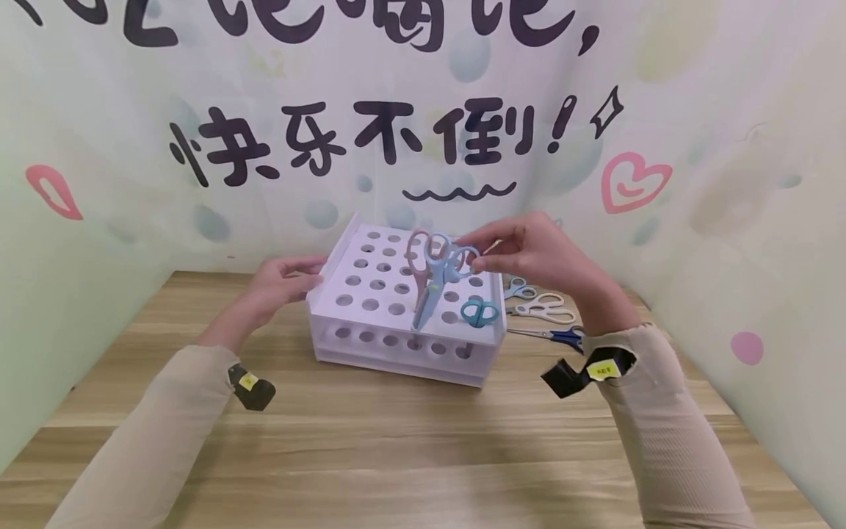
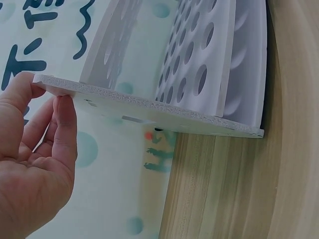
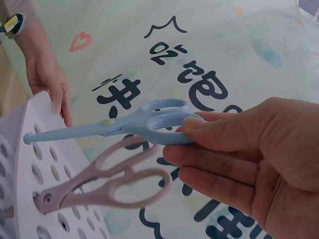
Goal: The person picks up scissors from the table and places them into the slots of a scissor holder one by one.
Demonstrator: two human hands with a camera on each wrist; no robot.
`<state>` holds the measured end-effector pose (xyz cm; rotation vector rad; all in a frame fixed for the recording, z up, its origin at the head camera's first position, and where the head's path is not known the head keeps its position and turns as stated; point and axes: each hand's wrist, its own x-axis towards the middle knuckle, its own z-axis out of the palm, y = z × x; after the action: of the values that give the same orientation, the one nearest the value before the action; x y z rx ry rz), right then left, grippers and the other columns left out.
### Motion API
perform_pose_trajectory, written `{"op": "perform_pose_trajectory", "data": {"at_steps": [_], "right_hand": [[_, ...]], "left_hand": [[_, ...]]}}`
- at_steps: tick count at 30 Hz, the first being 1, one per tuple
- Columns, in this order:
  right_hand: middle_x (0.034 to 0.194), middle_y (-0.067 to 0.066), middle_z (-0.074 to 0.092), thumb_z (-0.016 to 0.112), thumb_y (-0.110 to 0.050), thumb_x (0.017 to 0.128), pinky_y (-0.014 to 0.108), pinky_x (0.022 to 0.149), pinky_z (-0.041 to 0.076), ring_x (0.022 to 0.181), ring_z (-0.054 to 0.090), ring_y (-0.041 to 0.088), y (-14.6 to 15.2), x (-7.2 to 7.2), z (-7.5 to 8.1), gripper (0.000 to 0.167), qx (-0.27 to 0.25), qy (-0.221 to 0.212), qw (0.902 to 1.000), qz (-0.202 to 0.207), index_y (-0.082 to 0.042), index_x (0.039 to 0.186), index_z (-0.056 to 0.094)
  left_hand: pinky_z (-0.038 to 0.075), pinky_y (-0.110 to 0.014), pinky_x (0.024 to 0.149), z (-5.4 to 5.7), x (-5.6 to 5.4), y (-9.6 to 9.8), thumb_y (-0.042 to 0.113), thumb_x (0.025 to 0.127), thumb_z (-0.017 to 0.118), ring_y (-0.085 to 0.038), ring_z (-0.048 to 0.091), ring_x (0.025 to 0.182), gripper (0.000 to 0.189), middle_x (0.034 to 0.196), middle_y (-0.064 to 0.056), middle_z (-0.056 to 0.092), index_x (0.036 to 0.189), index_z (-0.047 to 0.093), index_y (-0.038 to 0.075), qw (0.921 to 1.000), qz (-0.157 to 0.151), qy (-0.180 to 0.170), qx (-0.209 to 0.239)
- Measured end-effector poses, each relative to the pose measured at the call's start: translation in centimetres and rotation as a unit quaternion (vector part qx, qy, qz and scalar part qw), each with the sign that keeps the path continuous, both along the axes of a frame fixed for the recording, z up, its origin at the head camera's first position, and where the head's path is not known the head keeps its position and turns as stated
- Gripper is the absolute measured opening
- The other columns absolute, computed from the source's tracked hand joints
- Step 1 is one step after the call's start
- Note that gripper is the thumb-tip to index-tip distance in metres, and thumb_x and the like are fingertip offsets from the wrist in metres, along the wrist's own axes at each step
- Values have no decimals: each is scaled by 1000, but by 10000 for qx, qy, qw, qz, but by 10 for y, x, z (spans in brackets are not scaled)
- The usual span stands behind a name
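A white rack (image 1: 403, 327) with rows of round holes stands on the table. My left hand (image 1: 267, 290) pinches the edge of the rack's side panel (image 2: 149, 107) between thumb and fingers. Over the rack, my right hand (image 1: 538, 253) holds light-blue scissors (image 3: 127, 123) by one handle loop, their blades pointing down toward the holes in the head view. Pink scissors (image 3: 82, 191) stand in a hole with their handles up, close beside the light-blue pair. In a front-right hole sit small scissors with teal handles (image 1: 479, 314).
Right of the rack lie more scissors on the wooden table (image 1: 396, 455): a light-blue-handled pair (image 1: 521, 289), a white-handled pair (image 1: 548, 308) and a dark-blue-handled pair (image 1: 568, 337). A printed curtain (image 1: 317, 198) hangs right behind the rack and along both sides.
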<state>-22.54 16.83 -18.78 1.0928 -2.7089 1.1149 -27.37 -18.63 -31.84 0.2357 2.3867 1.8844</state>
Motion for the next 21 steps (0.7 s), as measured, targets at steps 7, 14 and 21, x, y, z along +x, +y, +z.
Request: {"op": "perform_pose_trajectory", "data": {"at_steps": [7, 14, 21], "right_hand": [[90, 7, 69, 71, -3, 78, 26, 67, 55, 72, 66, 14, -26, -3, 14, 29, -58, 292, 9990, 344, -2, 107, 68], [88, 3, 70, 73, -6, 77, 26, 64, 54, 72, 64, 14, -46, -7, 19, 30, 179, 368, 9987, 297, -7, 107, 69], [89, 5, 68, 71, -1, 78, 27, 66, 55, 75, 65, 15, -59, -11, 5, 30, -38, 131, 9999, 53, -3, 107, 68]], "left_hand": [[51, -25, 82, 0, -1, -1, 10, 89, 58, -12, 55, 94, 48, 121, -18, 47, 134, 44, 0, 9999, 4, 0, -113], [51, -25, 82, 2, 0, -1, 10, 90, 58, -11, 55, 95, 48, 121, -17, 46, 134, 44, 1, 10000, -6, 30, -70], [51, -26, 83, 1, 0, -1, 11, 90, 58, -16, 54, 100, 48, 122, -18, 46, 135, 43, 1, 9999, -40, -9, -93]]}}
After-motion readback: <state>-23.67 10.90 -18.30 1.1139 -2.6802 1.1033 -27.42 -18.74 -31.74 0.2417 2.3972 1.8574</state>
